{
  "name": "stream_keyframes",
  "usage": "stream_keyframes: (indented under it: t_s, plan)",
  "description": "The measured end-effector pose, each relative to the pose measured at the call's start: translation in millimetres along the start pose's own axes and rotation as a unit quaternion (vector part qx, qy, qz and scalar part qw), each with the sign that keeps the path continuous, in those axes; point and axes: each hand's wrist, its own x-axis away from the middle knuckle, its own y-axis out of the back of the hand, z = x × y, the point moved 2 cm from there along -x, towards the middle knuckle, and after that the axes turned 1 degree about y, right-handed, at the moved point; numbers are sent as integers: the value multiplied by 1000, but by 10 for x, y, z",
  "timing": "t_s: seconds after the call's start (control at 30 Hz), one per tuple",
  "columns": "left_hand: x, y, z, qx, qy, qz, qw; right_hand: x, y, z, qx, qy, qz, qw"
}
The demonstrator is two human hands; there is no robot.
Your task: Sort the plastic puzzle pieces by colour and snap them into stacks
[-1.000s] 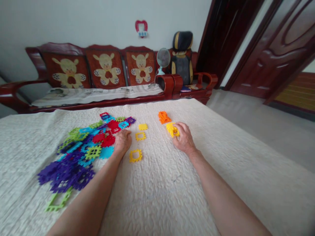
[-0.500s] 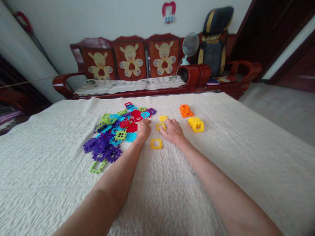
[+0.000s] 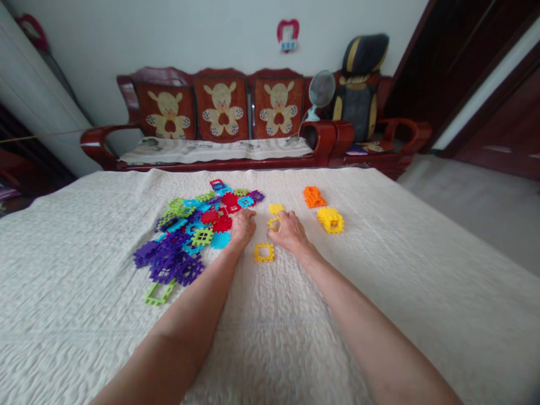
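Note:
My right hand is at a yellow square-frame building piece, with the thumb at its near edge and the fingers at its far side, covering part of it. To the left, my left hand rests at the edge of the heap, fingers curled together; whatever is inside them is hidden. Beyond the right hand lies a solid yellow piece. Nearer to me, between the forearms, a second yellow frame piece is flat on the cloth. Beside the left hand spreads a heap of interlocking plastic pieces, purple, red, blue and green.
A stack of orange pieces and a yellow block of joined pieces stand to the right. A lone green frame lies at the heap's near end. Past the quilted cloth is a wooden sofa with a fan.
The whole view has shifted slightly. My right thumb has moved from on top of the yellow frame piece to its near edge. The left hand stays beside the heap.

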Motion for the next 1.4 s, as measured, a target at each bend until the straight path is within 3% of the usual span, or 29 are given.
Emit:
stream_keyframes:
  t_s: [0.13, 0.23, 0.3, 0.47, 0.67, 1.0, 1.27, 1.4]
  plan:
    - [12, -2, 2, 5, -12, 2, 1000, 281, 74, -308, -69, 105, -104, 987]
    - [5, -23, 31, 10, -18, -2, 1000, 454, 163, -566, -98, 139, -178, 969]
    - [-3, -32, 44, 13, -21, -9, 1000, 509, 247, -713, -101, 123, -236, 959]
    - [3, -5, 25, 10, -19, -7, 1000, 502, 443, -1011, -67, 3, -363, 929]
    - [6, 3, 15, 13, -30, -1, 999, 457, 416, -1290, -34, -119, -343, 931]
    - [10, 10, 10, 6, -40, -6, 999, 458, 397, -1223, -25, -145, -287, 947]
    - [9, -12, 31, 18, -39, -13, 999, 455, 405, -1214, -10, -104, -312, 944]
    - [11, -9, 29, 29, -27, -15, 999, 496, 459, -1060, -13, -13, -341, 940]
